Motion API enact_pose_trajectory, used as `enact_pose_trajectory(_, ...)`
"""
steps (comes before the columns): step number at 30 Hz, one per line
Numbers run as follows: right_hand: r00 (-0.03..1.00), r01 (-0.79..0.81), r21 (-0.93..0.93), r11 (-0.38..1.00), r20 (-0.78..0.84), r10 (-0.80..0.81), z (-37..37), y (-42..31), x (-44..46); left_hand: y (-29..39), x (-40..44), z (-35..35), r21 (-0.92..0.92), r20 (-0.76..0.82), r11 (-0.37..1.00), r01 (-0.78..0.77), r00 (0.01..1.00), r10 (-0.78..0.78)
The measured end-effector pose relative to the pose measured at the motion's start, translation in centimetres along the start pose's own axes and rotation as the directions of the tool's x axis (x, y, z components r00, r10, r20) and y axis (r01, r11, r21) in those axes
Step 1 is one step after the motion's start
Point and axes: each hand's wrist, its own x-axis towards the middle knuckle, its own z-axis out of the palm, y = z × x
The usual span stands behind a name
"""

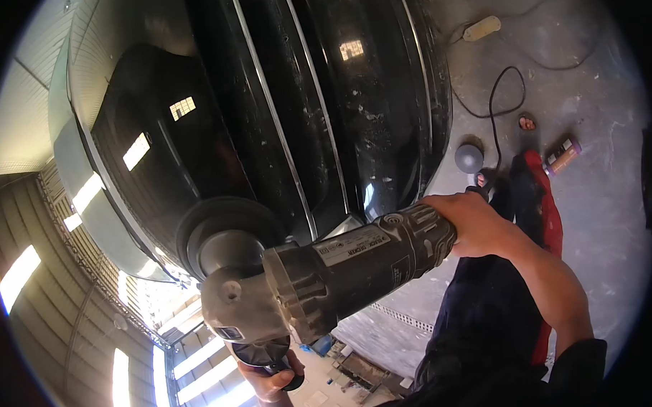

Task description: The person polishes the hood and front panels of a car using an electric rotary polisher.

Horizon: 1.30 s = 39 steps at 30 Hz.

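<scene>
In the head view, a large dark-grey power tool with a dusty cylindrical body and a rounded metal-like head (342,267) lies slantwise across the middle of the frame, its label plate upside down. The right hand (477,223), right of centre, is closed around the tool's ribbed rear end. The left hand (267,381), at the lower centre, is wrapped round a black side handle (296,382) beneath the tool's head.

The tool's round dark disc (230,248), left of centre, sits up against a glossy black vehicle body with silver trim strips (315,110), which fills the upper centre; the contact face is hidden. Bright window reflections show on the black surface.

On the right lies a grey concrete floor (593,244). A beige oblong block with cords (482,29) rests at the upper right, with a looped black cable (491,115) below it. A round grey object (469,157) is near the person's feet, and a brown cylindrical container with a purple end (563,156) lies tilted beside the dark trousers with a red side (545,203).
</scene>
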Motion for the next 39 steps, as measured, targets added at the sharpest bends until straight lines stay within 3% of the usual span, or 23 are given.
enact_pose_trajectory(5, 0.997, 0.053, 0.096, 0.994, -0.065, -0.046, -3.3, 0.2, 2.6, 1.9, 2.7, 2.4, 0.095, 0.0, 0.992, -0.082, 0.997, 0.082)
enact_pose_trajectory(7, 0.998, 0.053, 0.086, 0.995, -0.039, -0.05, -3.0, 0.6, 2.9, 1.7, 1.8, 2.0, 0.125, -0.004, 0.989, -0.075, 0.997, 0.076)
enact_pose_trajectory(9, 1.0, 0.013, 0.071, 0.997, 0.01, -0.014, -1.6, 0.9, 2.6, 1.5, 0.0, 1.2, 0.026, -0.043, 1.0, -0.016, 0.999, 0.018)
enact_pose_trajectory(12, 0.994, -0.002, 0.081, 0.997, 0.108, -0.007, -1.0, 1.1, 2.3, 2.5, -0.2, 0.7, 0.102, 0.005, 0.995, 0.019, 1.0, -0.019)
enact_pose_trajectory(13, 0.995, 0.003, 0.078, 0.997, 0.101, -0.011, -1.5, 1.1, 2.7, 2.8, 0.1, 0.6, 0.131, 0.048, 0.991, 0.019, 0.999, -0.025)
enact_pose_trajectory(15, 0.999, 0.052, 0.113, 0.992, -0.001, -0.052, -2.4, 1.1, 3.8, 4.4, 1.8, 2.7, 0.159, -0.074, 0.987, -0.008, 0.997, 0.02)
enact_pose_trajectory(17, 0.997, 0.068, 0.132, 0.989, -0.049, -0.062, -3.3, 0.7, 5.1, 5.7, 3.8, 4.0, 0.162, -0.038, 0.981, -0.112, 0.992, 0.119)
enact_pose_trajectory(20, 0.997, 0.08, 0.123, 0.989, -0.029, -0.077, -3.3, 0.7, 5.5, 5.5, 1.9, 4.0, 0.169, -0.065, 0.984, -0.054, 0.996, 0.066)
enact_pose_trajectory(21, 0.985, 0.147, 0.162, 0.976, -0.11, -0.13, 0.3, 2.1, 4.4, 5.9, 1.2, 3.9, 0.155, -0.096, 0.988, -0.013, 0.995, 0.028)
enact_pose_trajectory(22, 0.995, 0.093, 0.161, 0.983, -0.051, -0.086, 1.2, 1.7, 3.7, 6.0, 0.7, 3.8, 0.29, -0.09, 0.957, -0.003, 0.995, 0.031)
enact_pose_trajectory(25, 0.999, 0.035, 0.148, 0.988, -0.012, -0.034, -0.1, 0.1, 4.0, 8.3, 1.4, 4.1, 0.359, -0.051, 0.934, 0.003, 0.999, 0.016)
enact_pose_trajectory(27, 1.0, 0.017, 0.152, 0.988, -0.023, -0.014, -1.3, -0.4, 4.3, 8.9, 2.9, 4.4, 0.352, 0.005, 0.935, -0.034, 0.999, 0.035)
enact_pose_trajectory(29, 0.994, 0.087, 0.152, 0.985, -0.078, -0.076, -4.3, -0.9, 5.5, 10.4, 4.2, 6.4, 0.234, -0.06, 0.972, 0.006, 0.998, 0.008)
enact_pose_trajectory(30, 1.0, 0.018, 0.129, 0.992, -0.021, -0.015, -5.4, -1.6, 5.7, 10.4, 4.4, 6.3, 0.229, -0.043, 0.973, -0.002, 0.999, 0.012)
enact_pose_trajectory(33, 0.993, 0.09, 0.107, 0.99, -0.088, -0.081, -3.5, -0.3, 5.1, 9.6, 3.8, 6.2, 0.217, -0.028, 0.976, -0.01, 0.999, 0.016)
enact_pose_trajectory(39, 0.996, -0.071, 0.053, 0.996, 0.048, 0.069, 0.8, -1.7, 1.8, 7.0, 0.3, 2.1, 0.194, -0.047, 0.976, 0.103, 0.994, -0.095)
